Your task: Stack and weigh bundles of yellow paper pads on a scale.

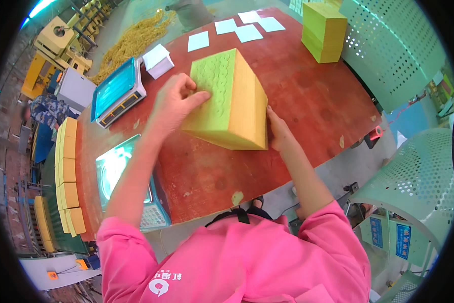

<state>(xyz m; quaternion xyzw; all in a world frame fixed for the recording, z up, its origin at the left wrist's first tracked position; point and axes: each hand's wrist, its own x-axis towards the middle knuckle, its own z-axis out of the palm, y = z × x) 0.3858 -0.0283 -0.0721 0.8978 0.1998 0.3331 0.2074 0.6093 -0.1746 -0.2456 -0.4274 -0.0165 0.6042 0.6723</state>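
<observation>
Yellow block: I have it between the two hands, a tall stack of paper (248, 103) over the middle of the red table (308, 106), its greenish patterned top turned toward the left hand.
Left hand: (177, 101) fingers curled, thumb stretched out against the patterned top.
Right hand: (281, 132) laid along the block's right side, its fingers partly hidden.
Grasp: from this single high fisheye view I cannot tell whether either hand grips the paper or whether the base sits flat.
Left of the block: I see a small white paper stack (158, 60) beside a blue-topped scale (117, 87), with a second scale (117, 164) under the left forearm.
Beyond: loose white sheets (248, 33) and another yellow stack (322, 33) near the far right corner.
Slip risk: I judge that uneven pressure from the two sides could shear the layers, splaying the stack.
Crease risk: a thumb pressed too hard could dent the raised pattern or drag the top sheet.
Knock risk: a low left elbow could bump the near scale.
</observation>
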